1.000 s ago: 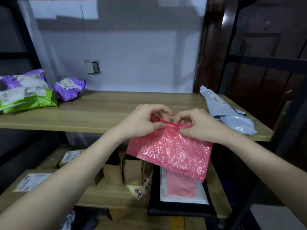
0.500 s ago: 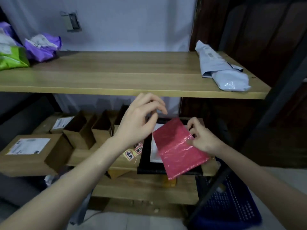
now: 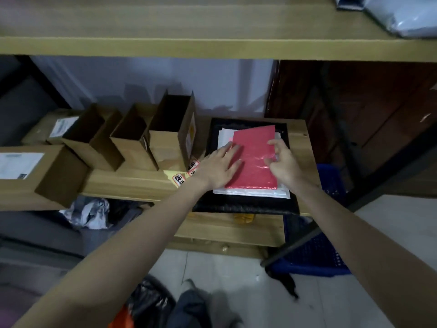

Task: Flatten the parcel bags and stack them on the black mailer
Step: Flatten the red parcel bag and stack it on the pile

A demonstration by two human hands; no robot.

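1. The red parcel bag (image 3: 254,159) now lies flat on the stack, on top of white bags (image 3: 250,192), which rest on the black mailer (image 3: 246,205) on the lower shelf (image 3: 132,183). Half a second ago I held it in the air, tilted, above that stack.
2. My left hand (image 3: 218,168) has come down from the air; its grip is loose, with straight fingers pressing the bag's edge at 9 o'clock.
3. My right hand (image 3: 285,163) no longer pinches the bag's rim. Its fingers are loosely curled at the bag's 3 o'clock side, touching the film or just above it; I cannot tell which, and they hold nothing.
4. My view has dropped: the upper shelf (image 3: 212,43) now crosses the top of the frame, and the grey bag (image 3: 402,17) sits at its 1 o'clock corner.
5. Open cardboard boxes (image 3: 165,136) stand at 9 o'clock of the mailer, and a blue basket (image 3: 316,256) sits on the floor at 5 o'clock.
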